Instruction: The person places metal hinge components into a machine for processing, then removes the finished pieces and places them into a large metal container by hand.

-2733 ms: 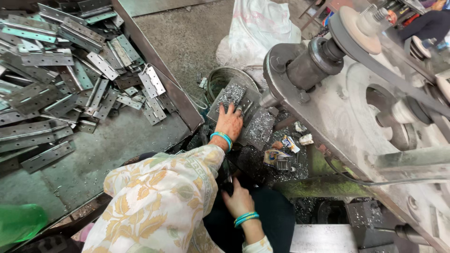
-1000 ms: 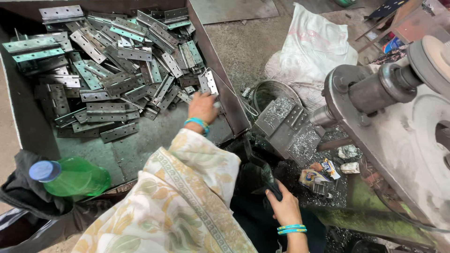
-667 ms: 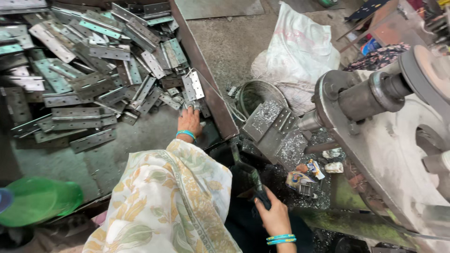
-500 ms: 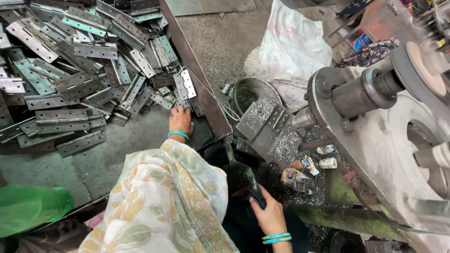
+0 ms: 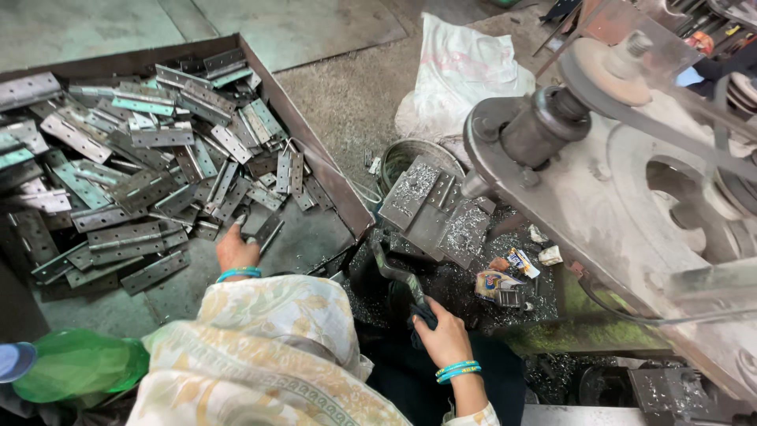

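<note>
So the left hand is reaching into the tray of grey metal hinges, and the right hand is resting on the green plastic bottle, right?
Not quite. In the head view the right hand grips a dark bent metal lever, not the green plastic bottle. The left hand does reach into the tray of grey metal hinges.

Metal workshop: belt-driven machine [image 5: 631,173], hinge tray [image 5: 315,150].

1. Bare tray floor [image 5: 311,237] lay open just beside the left hand [image 5: 236,251].
2. Heaped metal hinges [image 5: 142,170] blocked the tray's far side.
3. The tray's rim [image 5: 335,185] stood between both hands.
4. The machine [image 5: 631,181] crowded the right hand [image 5: 441,341].
</note>
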